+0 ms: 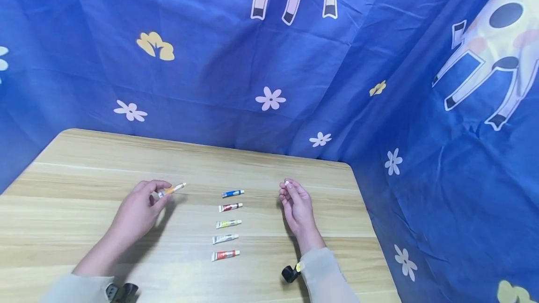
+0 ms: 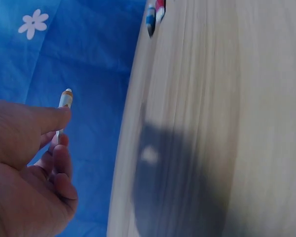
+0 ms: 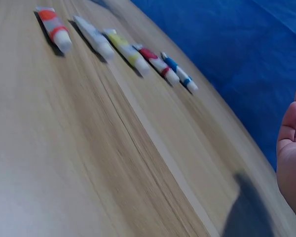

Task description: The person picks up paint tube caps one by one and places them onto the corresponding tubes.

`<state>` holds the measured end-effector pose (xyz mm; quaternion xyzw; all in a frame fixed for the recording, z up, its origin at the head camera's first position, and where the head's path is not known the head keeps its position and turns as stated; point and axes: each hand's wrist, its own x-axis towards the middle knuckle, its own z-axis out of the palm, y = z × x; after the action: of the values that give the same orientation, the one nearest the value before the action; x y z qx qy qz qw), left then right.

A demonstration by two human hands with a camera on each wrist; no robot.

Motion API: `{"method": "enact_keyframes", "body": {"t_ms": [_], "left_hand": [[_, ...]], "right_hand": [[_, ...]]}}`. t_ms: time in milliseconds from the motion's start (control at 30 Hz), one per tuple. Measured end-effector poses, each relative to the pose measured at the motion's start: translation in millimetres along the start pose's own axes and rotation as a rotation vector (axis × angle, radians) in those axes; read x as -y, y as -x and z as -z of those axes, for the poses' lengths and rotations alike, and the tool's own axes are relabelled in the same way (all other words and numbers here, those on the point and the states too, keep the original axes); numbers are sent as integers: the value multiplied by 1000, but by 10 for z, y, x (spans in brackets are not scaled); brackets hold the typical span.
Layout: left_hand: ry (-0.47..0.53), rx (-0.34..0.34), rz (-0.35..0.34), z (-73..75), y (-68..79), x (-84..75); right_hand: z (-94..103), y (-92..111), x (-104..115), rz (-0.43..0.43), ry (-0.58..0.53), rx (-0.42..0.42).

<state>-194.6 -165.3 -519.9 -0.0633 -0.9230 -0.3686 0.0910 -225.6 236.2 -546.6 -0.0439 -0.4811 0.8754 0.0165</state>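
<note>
My left hand (image 1: 136,208) pinches a small paint tube (image 1: 170,191) with an orange band between thumb and fingers. The tube is held above the table, and its narrow white tip (image 2: 68,90) points upward in the left wrist view. Off to the right, my right hand (image 1: 299,209) is raised with its palm turned up and pinches a small white cap (image 1: 287,183). Between the hands lie several paint tubes in a column: blue (image 1: 233,193), dark red (image 1: 230,207), yellow (image 1: 229,224), whitish (image 1: 225,238) and red (image 1: 225,255). Their white caps face right.
The wooden table (image 1: 269,275) has rounded far corners. A blue cloth (image 1: 202,83) with flowers and cartoon animals hangs behind it and along the right side. Dark wrist cameras, one (image 1: 290,273) by the right sleeve, sit at both cuffs.
</note>
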Motion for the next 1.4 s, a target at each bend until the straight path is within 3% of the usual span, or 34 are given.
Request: {"method": "enact_keyframes", "body": {"t_ms": [333,633,1100,1267,1400], "left_hand": [[26,5,-23,-85,128,-231],[53,85,8,-139,172,-472],[36,84,-65,-280,345,-760],[47,100,-64,-316,387,-809],[54,111,-69,-339,423,-846]], "right_hand": [[-222,117,-48,-8,14,75],[-475,269,-97,-56,121,106],[-775,517,-233,-37,526,193],[-827,579,-312,25,698,220],[-861,631,-342,51,750,244]]}}
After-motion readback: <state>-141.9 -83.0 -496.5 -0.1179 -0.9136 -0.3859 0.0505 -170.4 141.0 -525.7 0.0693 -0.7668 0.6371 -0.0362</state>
